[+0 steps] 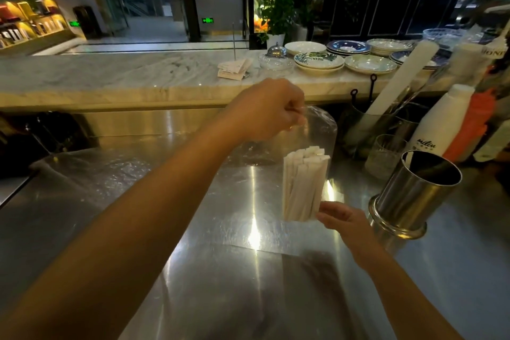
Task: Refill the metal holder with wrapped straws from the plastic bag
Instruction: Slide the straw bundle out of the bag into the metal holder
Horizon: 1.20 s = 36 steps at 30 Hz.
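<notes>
A clear plastic bag [321,130] hangs upright over the steel counter [209,270], with a bundle of white wrapped straws [302,185] standing in its lower part. My left hand [271,109] pinches the bag's top edge and holds it up. My right hand [340,219] grips the bag's bottom right corner, beside the straws' lower ends. The round metal holder [414,193] stands to the right of the bag, close to my right hand; its inside looks dark, and I can make out no straws in it.
Behind the holder are a glass [386,154], a white bottle [441,121], a tall white roll [400,80] and an orange item [474,124]. The marble ledge [110,74] holds stacked plates [318,62], a small bell [276,50] and paper slips [234,69].
</notes>
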{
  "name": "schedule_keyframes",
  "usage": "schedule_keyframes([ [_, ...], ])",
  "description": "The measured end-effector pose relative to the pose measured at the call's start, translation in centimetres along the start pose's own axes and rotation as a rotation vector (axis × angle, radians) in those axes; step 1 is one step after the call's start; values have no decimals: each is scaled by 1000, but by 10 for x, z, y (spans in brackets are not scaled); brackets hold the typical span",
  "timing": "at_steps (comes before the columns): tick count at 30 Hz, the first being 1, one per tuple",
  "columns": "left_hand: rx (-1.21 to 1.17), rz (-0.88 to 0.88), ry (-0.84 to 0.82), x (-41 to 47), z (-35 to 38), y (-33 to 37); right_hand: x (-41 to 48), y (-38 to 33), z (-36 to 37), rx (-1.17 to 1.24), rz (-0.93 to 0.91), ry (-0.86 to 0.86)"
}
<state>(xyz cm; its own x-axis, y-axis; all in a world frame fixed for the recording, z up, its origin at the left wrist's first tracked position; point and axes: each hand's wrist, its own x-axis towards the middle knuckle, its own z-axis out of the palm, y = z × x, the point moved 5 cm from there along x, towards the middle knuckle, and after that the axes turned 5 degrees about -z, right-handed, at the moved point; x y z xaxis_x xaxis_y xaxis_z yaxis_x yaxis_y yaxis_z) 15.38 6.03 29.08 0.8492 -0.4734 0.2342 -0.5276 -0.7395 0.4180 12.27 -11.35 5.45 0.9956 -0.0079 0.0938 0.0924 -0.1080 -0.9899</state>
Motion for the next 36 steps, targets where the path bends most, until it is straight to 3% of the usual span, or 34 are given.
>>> schedule_keyframes([
  [7,-20,-4,35,1,-9,1,-2,4,-3,-66,-19,-29],
  [11,122,-66,-1,0,8,-18,-8,14,-12,-283,-6,-44],
  [14,102,-82,5,-3,20,-27,-17,19,-20,-451,2,-97],
  [19,130,-12,-65,-3,44,-15,-23,-40,-34,-242,-130,97],
  [22,114,31,-98,-1,59,-5,-17,-87,-25,-180,-242,45],
  [25,134,93,-80,1,67,3,-4,-106,-9,-270,-271,-39],
  [28,187,126,-75,1,67,7,6,-110,-3,-221,-295,54],
  [33,385,-113,-269,-18,57,-26,9,-104,-22,-174,-288,164],
  [36,482,-267,-186,-31,31,-55,8,-112,-38,-170,-305,195],
])
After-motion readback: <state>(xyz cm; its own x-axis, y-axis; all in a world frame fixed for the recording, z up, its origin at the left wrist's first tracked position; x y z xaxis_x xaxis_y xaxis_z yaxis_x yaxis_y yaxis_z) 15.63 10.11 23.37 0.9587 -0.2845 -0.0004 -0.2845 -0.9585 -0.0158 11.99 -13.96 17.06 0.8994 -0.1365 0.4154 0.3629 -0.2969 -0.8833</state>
